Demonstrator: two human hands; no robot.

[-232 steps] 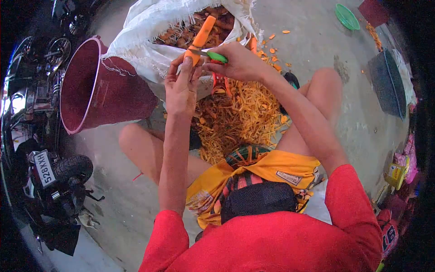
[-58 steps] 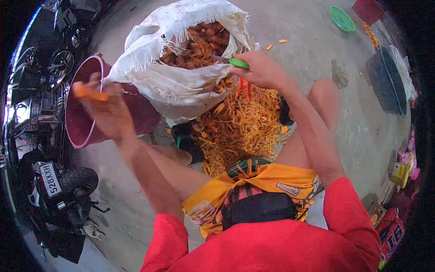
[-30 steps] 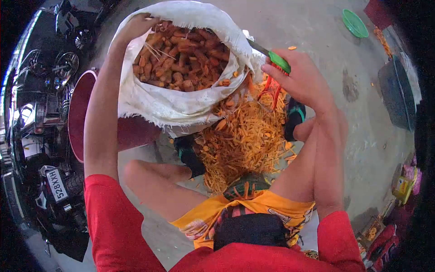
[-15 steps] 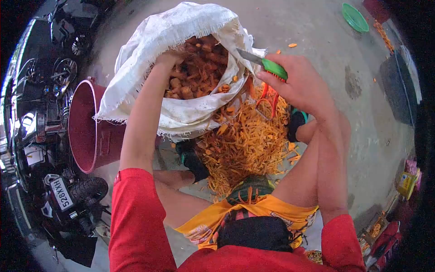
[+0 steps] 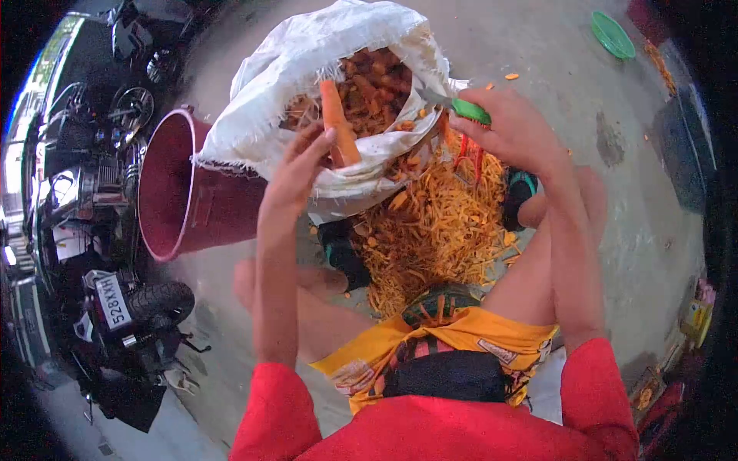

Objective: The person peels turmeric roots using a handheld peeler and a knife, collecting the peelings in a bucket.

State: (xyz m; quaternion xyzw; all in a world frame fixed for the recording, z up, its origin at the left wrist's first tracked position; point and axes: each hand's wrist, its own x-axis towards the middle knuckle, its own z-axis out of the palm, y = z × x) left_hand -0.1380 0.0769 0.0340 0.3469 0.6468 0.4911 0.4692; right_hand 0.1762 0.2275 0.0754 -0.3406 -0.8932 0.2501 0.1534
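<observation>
My left hand [image 5: 301,165] grips an orange carrot [image 5: 339,127] over the mouth of a white woven sack [image 5: 288,58]. Inside the sack lie many brownish-orange carrots [image 5: 377,84]. To the right of the sack, my right hand [image 5: 511,127] is closed round the green handle of a knife [image 5: 469,111], its blade pointing left toward the sack's edge. A red-handled tool [image 5: 478,163] rests on the pile of orange peelings [image 5: 438,230] between my feet.
A dark red bucket [image 5: 223,207] lies left of the sack. Motorcycles [image 5: 115,192] stand along the far left. A green basket [image 5: 613,35] is on the floor at the upper right, with a yellow packet [image 5: 696,316] at the right edge.
My left hand has come out of the sack with a carrot in it. My right hand still holds the knife beside the sack. The whole view has shifted slightly.
</observation>
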